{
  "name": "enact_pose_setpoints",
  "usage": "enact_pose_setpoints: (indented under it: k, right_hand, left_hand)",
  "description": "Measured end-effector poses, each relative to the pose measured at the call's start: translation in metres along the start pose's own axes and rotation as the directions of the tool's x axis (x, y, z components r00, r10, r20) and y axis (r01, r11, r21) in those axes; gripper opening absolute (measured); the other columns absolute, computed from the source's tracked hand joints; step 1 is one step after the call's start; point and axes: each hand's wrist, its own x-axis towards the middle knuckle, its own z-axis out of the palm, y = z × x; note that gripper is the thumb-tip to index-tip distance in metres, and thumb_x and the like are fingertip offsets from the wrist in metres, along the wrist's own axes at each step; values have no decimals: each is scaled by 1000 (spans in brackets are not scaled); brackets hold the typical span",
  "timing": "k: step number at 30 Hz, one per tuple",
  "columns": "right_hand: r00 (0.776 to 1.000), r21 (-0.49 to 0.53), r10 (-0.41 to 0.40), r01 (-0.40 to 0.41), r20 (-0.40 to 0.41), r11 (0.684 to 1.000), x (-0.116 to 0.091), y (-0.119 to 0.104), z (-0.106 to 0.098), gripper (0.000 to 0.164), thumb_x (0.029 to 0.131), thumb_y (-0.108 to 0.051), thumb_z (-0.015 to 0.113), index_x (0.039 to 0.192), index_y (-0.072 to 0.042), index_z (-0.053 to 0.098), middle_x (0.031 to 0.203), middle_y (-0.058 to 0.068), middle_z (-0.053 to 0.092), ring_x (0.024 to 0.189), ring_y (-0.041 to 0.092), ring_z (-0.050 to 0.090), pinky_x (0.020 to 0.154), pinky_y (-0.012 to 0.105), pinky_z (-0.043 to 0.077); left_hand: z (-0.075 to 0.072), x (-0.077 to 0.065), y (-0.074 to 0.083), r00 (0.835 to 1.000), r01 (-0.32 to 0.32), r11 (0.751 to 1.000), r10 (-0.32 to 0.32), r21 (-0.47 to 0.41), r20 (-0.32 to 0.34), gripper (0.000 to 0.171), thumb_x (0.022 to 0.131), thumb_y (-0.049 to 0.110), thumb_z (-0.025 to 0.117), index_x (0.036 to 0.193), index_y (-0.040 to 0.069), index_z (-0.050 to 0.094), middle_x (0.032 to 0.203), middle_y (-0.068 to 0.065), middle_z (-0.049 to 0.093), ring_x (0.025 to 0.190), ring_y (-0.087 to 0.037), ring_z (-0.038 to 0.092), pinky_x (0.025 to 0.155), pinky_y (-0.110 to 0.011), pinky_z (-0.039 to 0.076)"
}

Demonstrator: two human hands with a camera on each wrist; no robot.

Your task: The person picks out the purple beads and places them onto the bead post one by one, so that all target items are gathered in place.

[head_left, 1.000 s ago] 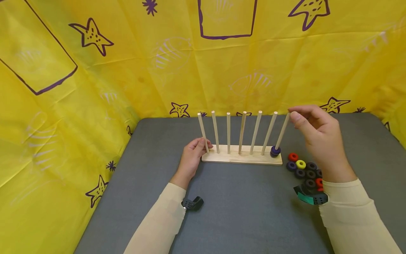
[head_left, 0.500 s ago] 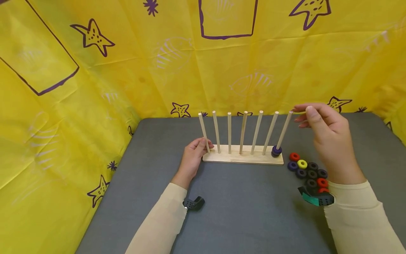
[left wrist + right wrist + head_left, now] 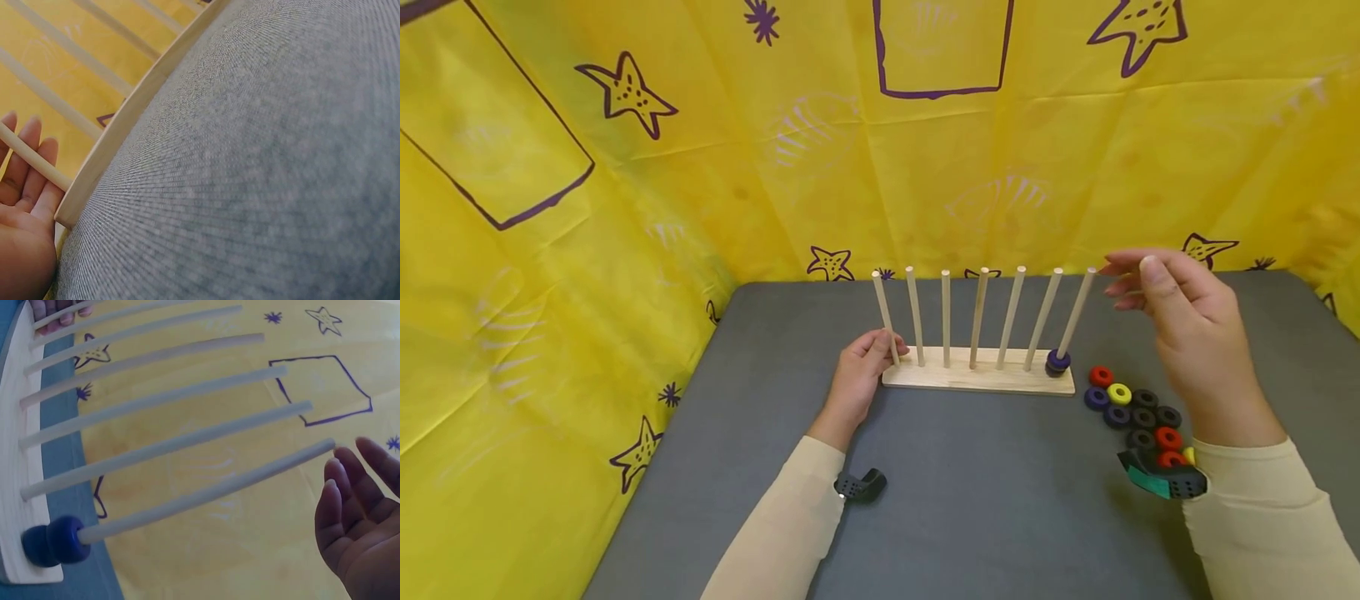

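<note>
A pale wooden rack [image 3: 973,379] with a row of several upright pegs stands on the table. My left hand [image 3: 861,371] holds its left end, thumb and fingers about the leftmost peg [image 3: 34,156]; in the left wrist view the fingers lie behind that peg. Two dark blue rings [image 3: 55,540] sit stacked at the bottom of the rightmost peg [image 3: 212,487]. Beside the top of this peg is my right hand [image 3: 1198,333], fingers loosely bent and holding nothing, its fingertips [image 3: 340,469] close to the peg's tip.
Loose rings lie on the grey table [image 3: 970,500] to the right of the rack: red [image 3: 1101,377], yellow [image 3: 1119,394], blue [image 3: 1096,398] and black [image 3: 1144,418]. My right wrist strap [image 3: 1165,479] overlaps the nearest ones. A yellow patterned cloth [image 3: 820,192] hangs behind and at the left.
My right hand has drawn back to the right from the rightmost peg's top, and its fingers have spread. My left hand keeps its place on the rack. The rings have not moved.
</note>
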Motion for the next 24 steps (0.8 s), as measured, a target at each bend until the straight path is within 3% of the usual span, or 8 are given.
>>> enact_pose_setpoints:
  k: [11, 13, 18, 24]
  right_hand:
    - [999, -104, 38, -35, 22, 994, -6, 0, -18, 35, 118, -14, 50, 135, 11, 67, 124, 15, 71, 104, 23, 68, 89, 20, 54]
    - [999, -198, 47, -42, 20, 979, -7, 0, -21, 37, 118, -16, 47, 137, 8, 68, 125, 13, 71, 105, 23, 67, 90, 19, 53]
    - [997, -424, 73, -63, 9, 903, -13, 1, -28, 41, 120, -24, 42, 140, 1, 68, 127, 7, 69, 107, 20, 65, 89, 17, 51]
    - [996, -393, 89, -87, -13, 916, -21, 7, -44, 38, 120, -19, 44, 140, 4, 67, 126, 5, 71, 104, 17, 67, 89, 15, 52]
  left_hand:
    - [-1, -1, 0, 1000, -2, 1000, 2, -17, -4, 40, 115, 25, 61, 118, -13, 71, 107, -16, 76, 108, -23, 72, 102, -39, 56]
    - [-1, -1, 0, 1000, -2, 1000, 2, -16, -4, 40, 115, 26, 61, 118, -13, 71, 107, -16, 77, 108, -23, 72, 102, -39, 55]
    - [0, -1, -1, 1000, -1, 1000, 1, -14, -6, 39, 115, 27, 61, 117, -10, 72, 107, -17, 77, 109, -25, 72, 103, -39, 55]
    - [1, -1, -1, 1000, -1, 1000, 1, -11, -7, 39, 115, 28, 61, 117, -10, 72, 109, -19, 76, 110, -27, 72, 103, -40, 55]
